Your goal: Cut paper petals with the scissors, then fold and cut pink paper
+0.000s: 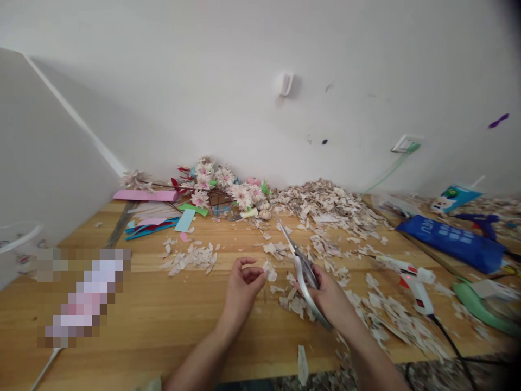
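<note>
The left hand (241, 282) and the right hand (331, 298) are bare, as are the wrists and forearms behind them, down to the picture's lower edge. The fingers are slim. The nails are too small to make out. At the lower edge, beside the left forearm, show a pale scrap of cloth (151, 383) and a dark blue strip (244, 386). Whether either is clothing cannot be told.

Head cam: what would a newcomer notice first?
The right hand holds scissors mid-table, beside the left hand, which pinches a pale scrap. Behind them, a heap of pale cuttings lies against the wall, with paper flowers to its left. A white glue gun lies to the right.
</note>
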`<state>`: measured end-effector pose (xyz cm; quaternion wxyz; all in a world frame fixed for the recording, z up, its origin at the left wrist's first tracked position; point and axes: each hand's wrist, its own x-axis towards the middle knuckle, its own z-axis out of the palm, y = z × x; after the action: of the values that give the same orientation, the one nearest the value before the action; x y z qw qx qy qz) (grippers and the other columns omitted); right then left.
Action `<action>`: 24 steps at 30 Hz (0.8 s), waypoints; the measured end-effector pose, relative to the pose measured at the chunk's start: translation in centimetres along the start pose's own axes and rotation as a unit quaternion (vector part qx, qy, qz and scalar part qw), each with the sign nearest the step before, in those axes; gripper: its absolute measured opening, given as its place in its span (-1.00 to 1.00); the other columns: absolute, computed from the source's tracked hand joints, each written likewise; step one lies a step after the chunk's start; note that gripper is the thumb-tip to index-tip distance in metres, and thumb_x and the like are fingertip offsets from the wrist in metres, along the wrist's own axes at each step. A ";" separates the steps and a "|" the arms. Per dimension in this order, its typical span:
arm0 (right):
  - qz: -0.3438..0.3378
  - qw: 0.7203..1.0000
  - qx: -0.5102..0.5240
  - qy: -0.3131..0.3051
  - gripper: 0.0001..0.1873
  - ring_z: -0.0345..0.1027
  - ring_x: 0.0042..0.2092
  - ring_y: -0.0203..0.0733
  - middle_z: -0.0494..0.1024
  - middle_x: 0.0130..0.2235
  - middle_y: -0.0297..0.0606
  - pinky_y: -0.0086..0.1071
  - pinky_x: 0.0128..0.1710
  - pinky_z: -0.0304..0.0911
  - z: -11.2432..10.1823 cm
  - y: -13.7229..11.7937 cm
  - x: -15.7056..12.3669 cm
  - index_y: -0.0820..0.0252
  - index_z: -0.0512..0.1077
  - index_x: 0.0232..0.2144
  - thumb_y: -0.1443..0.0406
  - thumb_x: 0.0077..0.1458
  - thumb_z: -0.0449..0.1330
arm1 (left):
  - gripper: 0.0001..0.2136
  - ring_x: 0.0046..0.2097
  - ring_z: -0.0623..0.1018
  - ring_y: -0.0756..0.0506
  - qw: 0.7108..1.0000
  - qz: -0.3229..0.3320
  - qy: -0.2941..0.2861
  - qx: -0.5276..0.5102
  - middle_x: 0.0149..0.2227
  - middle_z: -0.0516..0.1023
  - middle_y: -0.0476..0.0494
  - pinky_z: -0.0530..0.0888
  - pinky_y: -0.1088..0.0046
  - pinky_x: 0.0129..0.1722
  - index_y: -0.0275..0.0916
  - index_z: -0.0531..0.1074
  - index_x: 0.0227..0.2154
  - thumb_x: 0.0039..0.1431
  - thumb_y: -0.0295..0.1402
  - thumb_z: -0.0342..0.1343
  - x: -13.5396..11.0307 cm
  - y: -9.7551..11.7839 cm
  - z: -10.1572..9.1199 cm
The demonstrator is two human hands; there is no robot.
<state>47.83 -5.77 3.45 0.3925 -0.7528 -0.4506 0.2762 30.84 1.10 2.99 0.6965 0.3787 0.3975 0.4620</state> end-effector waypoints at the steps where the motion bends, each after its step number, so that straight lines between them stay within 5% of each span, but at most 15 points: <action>1: 0.010 1.000 -0.019 0.019 -0.79 0.38 -0.38 -0.11 0.51 -0.44 -0.32 -0.35 -0.37 0.22 -0.5 0.4 0.1 0.09 0.29 -0.43 0.21 -0.23 0.16 | -0.48 -0.49 0.50 0.01 1.000 0.000 0.004 -0.002 -0.58 0.50 0.03 0.39 0.48 -0.42 -0.24 0.27 -0.41 -0.50 -0.28 0.40 0.0 0.2 -0.1; 6: 0.062 0.987 -0.075 0.126 -0.75 0.37 -0.36 0.01 0.44 -0.52 -0.28 -0.26 -0.37 0.18 -2.1 1.9 -0.3 0.06 0.25 -0.46 0.09 -0.21 0.14 | -0.47 -0.47 0.50 0.00 0.999 -0.006 0.023 -0.025 -0.56 0.49 0.04 0.40 0.46 -0.41 -0.24 0.28 -0.40 -0.51 -0.30 0.41 0.0 1.0 -0.8; 14: 0.021 0.997 0.017 0.073 -0.51 0.41 -0.32 -0.06 0.51 -0.43 -0.29 -0.34 -0.33 0.29 0.3 0.7 -2.0 0.10 0.30 -0.39 -0.14 -0.21 0.08 | -0.49 -0.44 0.47 0.04 0.994 -0.017 0.021 -0.109 -0.51 0.44 0.06 0.45 0.45 -0.35 -0.25 0.29 -0.38 -0.46 -0.31 0.42 -0.1 1.7 -0.5; 21: 0.036 0.993 -0.076 0.078 -0.58 0.36 -0.40 -0.06 0.44 -0.46 -0.30 -0.28 -0.39 0.24 0.8 1.2 -1.3 0.07 0.23 -0.36 -0.07 -0.17 0.14 | -0.47 -0.43 0.48 0.04 0.988 -0.023 0.034 -0.149 -0.49 0.45 0.05 0.48 0.43 -0.33 -0.26 0.29 -0.39 -0.49 -0.34 0.43 -0.1 2.5 -0.5; 24: 0.017 0.996 0.019 0.086 -0.52 0.36 -0.42 -0.10 0.41 -0.46 -0.32 -0.29 -0.42 0.28 1.4 1.1 -1.5 0.05 0.19 -0.36 -0.14 -0.19 0.12 | -0.50 -0.41 0.48 0.05 0.984 -0.018 0.046 -0.174 -0.48 0.44 0.07 0.48 0.43 -0.30 -0.25 0.29 -0.39 -0.46 -0.36 0.43 0.0 2.8 -0.2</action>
<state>46.61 -6.97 1.91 0.4393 -0.7738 -0.3969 0.2253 29.73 1.89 5.39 0.7410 0.2230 0.3495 0.5283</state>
